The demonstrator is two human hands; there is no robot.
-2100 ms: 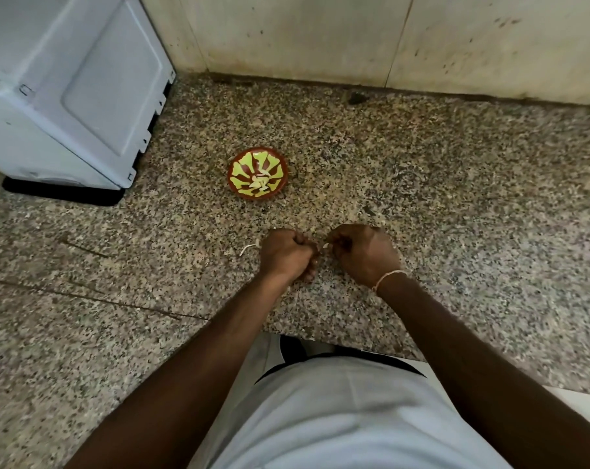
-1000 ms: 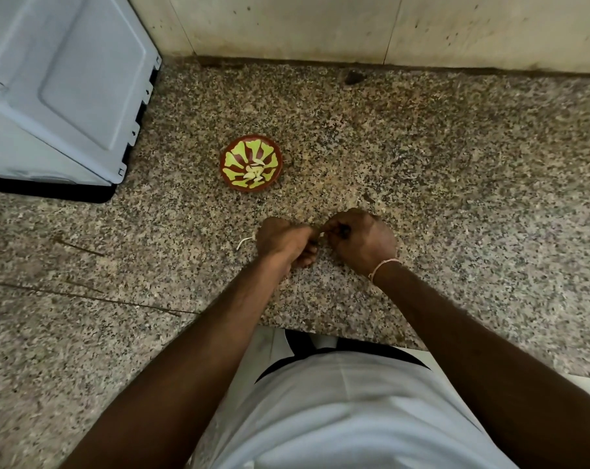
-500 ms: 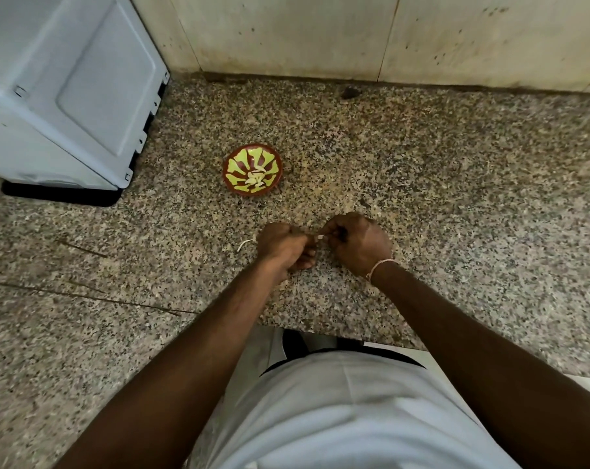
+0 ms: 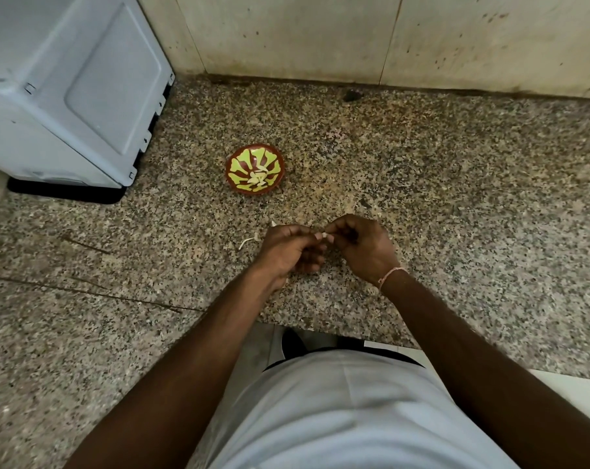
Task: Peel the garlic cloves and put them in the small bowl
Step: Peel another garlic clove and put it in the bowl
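We are pinching one small pale garlic clove point(image 4: 324, 235) between both hands.
Our left hand point(image 4: 288, 250) and right hand point(image 4: 361, 248) are gripping it near the red-and-yellow bowl point(image 4: 255, 169), which is holding several peeled cloves.

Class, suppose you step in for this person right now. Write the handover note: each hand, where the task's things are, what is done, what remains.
Left hand: closed, pinching a small pale garlic clove with the right hand.
Right hand: fingertips on the same clove, peeling above the granite counter.
Small bowl: on the counter beyond the hands, with some pale peeled pieces already in it.
A strip of skin lies on the counter left of the left hand.
Left: finish peeling this clove and drop it in the bowl. More unpeeled cloves are not visible.
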